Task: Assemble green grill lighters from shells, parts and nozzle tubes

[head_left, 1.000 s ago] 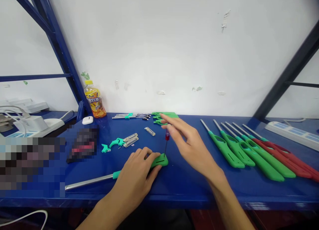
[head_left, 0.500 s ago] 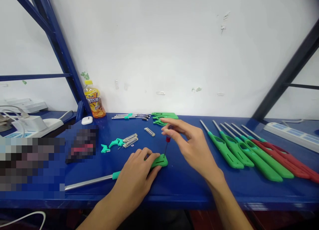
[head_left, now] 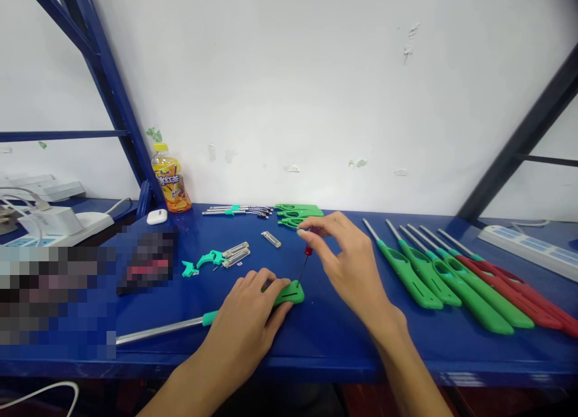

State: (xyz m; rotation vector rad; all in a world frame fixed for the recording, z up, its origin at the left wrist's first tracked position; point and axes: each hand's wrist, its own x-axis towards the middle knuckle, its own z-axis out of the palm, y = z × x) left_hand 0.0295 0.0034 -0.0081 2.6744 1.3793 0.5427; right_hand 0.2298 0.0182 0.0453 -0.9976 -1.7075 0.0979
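A green gas lighter (head_left: pixel 291 293) with a long metal tube lies on the blue table near its front edge, tube pointing left. My left hand (head_left: pixel 250 311) is closed over its handle and covers the middle of it. In my right hand (head_left: pixel 345 257), thumb and fingers pinch a small screwdriver (head_left: pixel 307 250) with a red handle. Its thin shaft leans a little to the right, and the tip touches the end of the green handle. The upper part of the screwdriver is hidden by my fingers.
Several green lighters (head_left: pixel 409 278) and red lighters (head_left: pixel 510 284) lie at the right. Behind my hands are clear fuel tanks (head_left: pixel 235 254), teal plastic parts (head_left: pixel 210 259), metal rods with wires (head_left: pixel 237 210) and green shells (head_left: pixel 300 211). A drink bottle (head_left: pixel 171 182) stands back left; a power strip (head_left: pixel 528 242) lies far right.
The screwdriver's handle has tilted slightly to the right, with my right hand shifting the same way. The tip stays at the lighter's end. My left hand has not visibly moved.
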